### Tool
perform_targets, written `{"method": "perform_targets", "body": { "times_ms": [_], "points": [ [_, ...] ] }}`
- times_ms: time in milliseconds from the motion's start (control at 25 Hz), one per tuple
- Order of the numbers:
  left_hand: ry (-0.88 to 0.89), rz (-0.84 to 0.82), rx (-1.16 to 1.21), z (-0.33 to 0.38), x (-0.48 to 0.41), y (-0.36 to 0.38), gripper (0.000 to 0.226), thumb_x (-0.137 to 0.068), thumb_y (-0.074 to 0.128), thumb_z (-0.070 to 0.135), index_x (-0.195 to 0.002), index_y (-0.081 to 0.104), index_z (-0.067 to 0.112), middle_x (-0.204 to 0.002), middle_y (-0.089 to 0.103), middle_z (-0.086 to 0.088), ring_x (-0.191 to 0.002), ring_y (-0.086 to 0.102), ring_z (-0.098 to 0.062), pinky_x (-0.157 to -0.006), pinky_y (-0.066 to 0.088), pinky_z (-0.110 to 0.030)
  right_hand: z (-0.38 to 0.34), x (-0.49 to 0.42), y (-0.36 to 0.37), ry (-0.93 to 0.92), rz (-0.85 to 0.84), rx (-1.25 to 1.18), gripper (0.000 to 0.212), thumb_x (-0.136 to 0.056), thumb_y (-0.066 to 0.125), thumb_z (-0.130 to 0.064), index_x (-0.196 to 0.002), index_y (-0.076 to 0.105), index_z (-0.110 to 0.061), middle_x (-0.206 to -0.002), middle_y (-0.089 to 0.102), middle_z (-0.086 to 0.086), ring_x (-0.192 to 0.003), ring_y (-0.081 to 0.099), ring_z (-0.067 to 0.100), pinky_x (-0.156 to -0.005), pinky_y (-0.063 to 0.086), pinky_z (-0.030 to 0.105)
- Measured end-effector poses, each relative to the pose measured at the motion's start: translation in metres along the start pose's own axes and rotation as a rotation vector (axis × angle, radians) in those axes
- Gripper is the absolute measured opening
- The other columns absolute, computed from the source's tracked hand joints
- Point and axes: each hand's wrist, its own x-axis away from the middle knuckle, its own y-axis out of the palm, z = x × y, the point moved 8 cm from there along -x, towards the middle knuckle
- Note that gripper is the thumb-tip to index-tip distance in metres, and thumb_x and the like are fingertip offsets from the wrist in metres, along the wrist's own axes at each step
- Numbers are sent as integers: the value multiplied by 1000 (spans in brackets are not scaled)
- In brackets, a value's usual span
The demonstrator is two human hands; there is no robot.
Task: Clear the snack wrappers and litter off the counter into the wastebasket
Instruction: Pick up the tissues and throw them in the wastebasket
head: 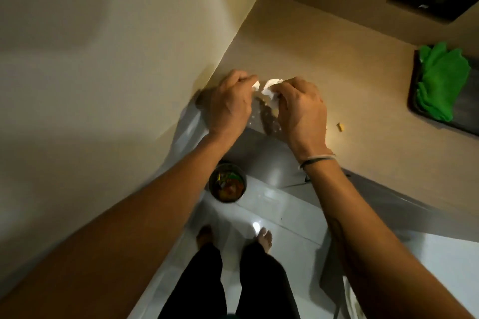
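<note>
Pinching white crumpled paper (269,89) in right hand (302,109) and a smaller scrap (74,85) in left hand (229,103), over counter (337,65) corner; wastebasket (227,185) sitting below on floor; yellow bit (340,127) lying nearby.

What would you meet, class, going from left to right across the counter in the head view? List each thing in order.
Left hand pinching a white scrap → white crumpled paper gripped by the right hand → small yellow scrap → green cloth on a dark tray.
</note>
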Motion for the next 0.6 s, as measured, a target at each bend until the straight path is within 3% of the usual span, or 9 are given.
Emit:
{"method": "perform_targets", "body": {
  "times_ms": [80, 160, 280, 400, 480, 600],
  "points": [
    [-86, 168, 54, -25, 56, -26, 23, -96, 66, 5, -116, 77, 8, -114, 71, -11, -101, 68, -24, -80, 48, -21, -28, 55, 13, -92, 67, -108, 28, -98, 53, -23, -115, 74, -17, -112, 71, 5, -98, 65, 28, -75, 53, 38],
    [-219, 156, 45, -63, 137, -30, 21, -97, 67, 5, -117, 76, 4, -115, 71, -13, -103, 69, -25, -87, 49, -22, -50, 132, 53, -143, -68, -167, 23, -99, 59, -17, -116, 74, -16, -116, 72, 5, -99, 65, 28, -77, 53, 36],
    [-419, -102, 15, -115, 238, 3, 21, -97, 66, 3, -116, 77, 0, -116, 71, -17, -102, 69, -30, -87, 53, -27, -39, 211, 131, -36, -392, -237, 23, -92, 71, -14, -114, 77, -14, -116, 76, 8, -101, 72, 30, -81, 60, 35],
    [-537, -381, -4, -153, 293, 63, 27, -100, 62, 5, -124, 74, 1, -127, 67, -18, -110, 67, -33, -92, 49, -26, -4, 244, 223, 98, -739, -133, 32, -97, 72, -19, -129, 70, -20, -129, 72, 6, -114, 69, 26, -99, 58, 34],
    [-597, -465, -11, -183, 315, 113, 30, -101, 62, 7, -129, 71, 3, -132, 64, -17, -116, 65, -33, -99, 51, -29, 18, 254, 282, 147, -784, -105, 34, -99, 70, -21, -133, 68, -19, -133, 70, 9, -119, 68, 29, -104, 58, 39],
    [-672, -509, 12, -225, 332, 194, 27, -99, 66, 11, -124, 72, 2, -131, 66, -17, -118, 66, -33, -101, 53, -29, 46, 253, 369, 181, -719, -65, 30, -102, 63, -19, -132, 69, -15, -129, 72, 13, -117, 70, 32, -102, 60, 44]
  ]
}}
